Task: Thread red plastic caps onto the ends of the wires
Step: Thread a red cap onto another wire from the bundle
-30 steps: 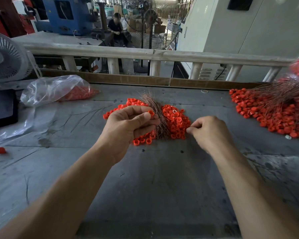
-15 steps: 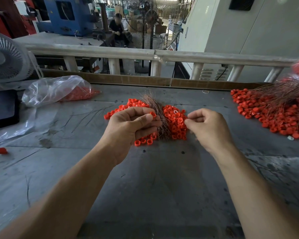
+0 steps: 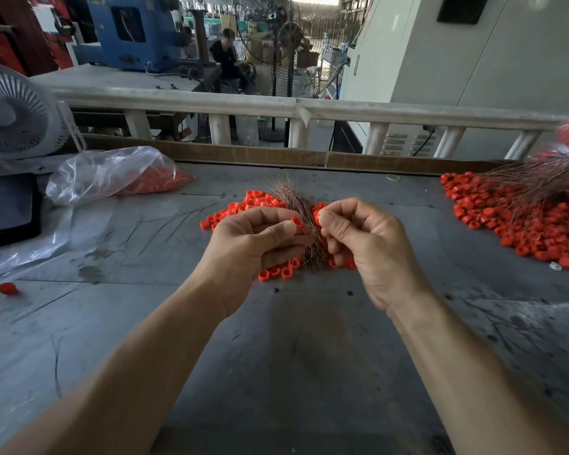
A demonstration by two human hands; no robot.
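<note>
The right hand has lifted off the pile of loose red caps and come in close to the left hand, fingers curled in a pinch; what it pinches I cannot tell. The left pinches a red cap at its fingertips, beside the copper wire bundle on the grey table. Threading looks about to begin.

Glossy red plastic caps, thin coppery wires, seemingly metal, matt scuffed grey table
</note>
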